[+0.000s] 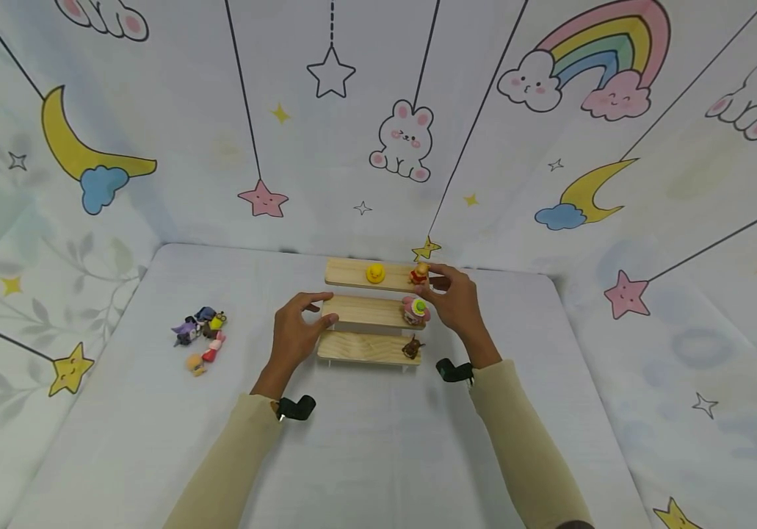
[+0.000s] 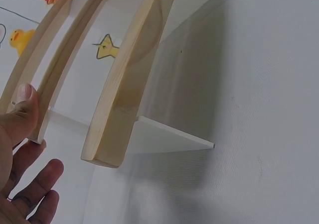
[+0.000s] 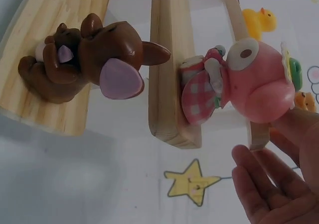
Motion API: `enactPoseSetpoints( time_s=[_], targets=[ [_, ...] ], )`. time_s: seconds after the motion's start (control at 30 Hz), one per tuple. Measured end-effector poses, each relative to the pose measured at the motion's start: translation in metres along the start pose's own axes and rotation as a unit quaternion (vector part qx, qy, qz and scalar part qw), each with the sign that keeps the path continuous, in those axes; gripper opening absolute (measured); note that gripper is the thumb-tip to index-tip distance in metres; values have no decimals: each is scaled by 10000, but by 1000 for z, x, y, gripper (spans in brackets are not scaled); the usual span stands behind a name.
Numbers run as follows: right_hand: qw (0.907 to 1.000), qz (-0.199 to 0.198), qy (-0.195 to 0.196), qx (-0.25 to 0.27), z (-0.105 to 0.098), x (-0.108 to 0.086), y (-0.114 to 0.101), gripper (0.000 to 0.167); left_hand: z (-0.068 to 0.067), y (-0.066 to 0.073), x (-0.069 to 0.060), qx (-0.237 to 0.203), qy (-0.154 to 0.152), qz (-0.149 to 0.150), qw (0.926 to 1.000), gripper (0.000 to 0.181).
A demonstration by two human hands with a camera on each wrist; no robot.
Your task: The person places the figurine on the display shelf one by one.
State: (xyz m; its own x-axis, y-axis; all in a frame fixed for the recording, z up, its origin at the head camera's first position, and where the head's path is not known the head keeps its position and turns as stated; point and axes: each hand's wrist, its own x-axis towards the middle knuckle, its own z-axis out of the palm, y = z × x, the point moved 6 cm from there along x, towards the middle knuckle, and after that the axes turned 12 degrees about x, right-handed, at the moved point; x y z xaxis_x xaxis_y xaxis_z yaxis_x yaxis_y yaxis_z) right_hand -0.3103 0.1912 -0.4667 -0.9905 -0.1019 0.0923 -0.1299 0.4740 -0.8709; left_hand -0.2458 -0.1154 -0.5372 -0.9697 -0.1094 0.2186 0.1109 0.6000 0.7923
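Observation:
Three wooden shelf boards rise in steps on the white table. My left hand (image 1: pixel 295 330) pinches the left end of the middle board (image 1: pixel 365 311) between thumb and fingers. At the right end of the top board (image 1: pixel 345 272), my right hand (image 1: pixel 459 300) holds a small bear figurine (image 1: pixel 419 275) in red, partly hidden by the fingers. A yellow rubber duck (image 1: pixel 375 273) sits near that board's middle. A pink figurine (image 3: pixel 261 84) in a checked dress stands on the middle board's right end. On the lowest board (image 1: pixel 358 347) is a brown kangaroo figurine (image 3: pixel 94 59).
Several small figurines (image 1: pixel 205 330) lie in a cluster on the table (image 1: pixel 365 455) to the left. White supports (image 2: pixel 169 139) hold the boards up. A patterned cloth backdrop (image 1: pixel 206 110) hangs behind and at both sides.

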Motion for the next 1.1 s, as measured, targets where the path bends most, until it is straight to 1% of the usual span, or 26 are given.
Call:
enactPoseSetpoints(
  time_s=[0.13,0.27,0.4,0.6,0.7,0.8,0.87,1.1],
  targets=[
    [10000,21,-14,19,2,2,2,60,0,1,0,-49,0,19,10000,48],
    [9999,-80,62,-6,2,2,2,57,-1,2,0,-30,-14,30,10000,47],
    [9998,-177,105,-86,3,2,3,55,-2,4,2,51,-35,104,9999,48],
    [9993,-267,136,-214,6,3,4,55,-5,2,2,112,-30,188,9998,48],
    [9992,-318,157,-205,7,2,3,55,-8,1,1,132,9,237,9996,47],
    [9990,-349,174,-200,7,2,3,54,-13,-3,-2,104,75,251,9996,45],
    [9990,-359,175,-205,7,2,4,55,-17,-7,-4,115,110,209,9997,44],
    [9991,-335,217,-163,7,1,5,54,-35,-28,-11,377,256,-86,9989,44]
  ],
)
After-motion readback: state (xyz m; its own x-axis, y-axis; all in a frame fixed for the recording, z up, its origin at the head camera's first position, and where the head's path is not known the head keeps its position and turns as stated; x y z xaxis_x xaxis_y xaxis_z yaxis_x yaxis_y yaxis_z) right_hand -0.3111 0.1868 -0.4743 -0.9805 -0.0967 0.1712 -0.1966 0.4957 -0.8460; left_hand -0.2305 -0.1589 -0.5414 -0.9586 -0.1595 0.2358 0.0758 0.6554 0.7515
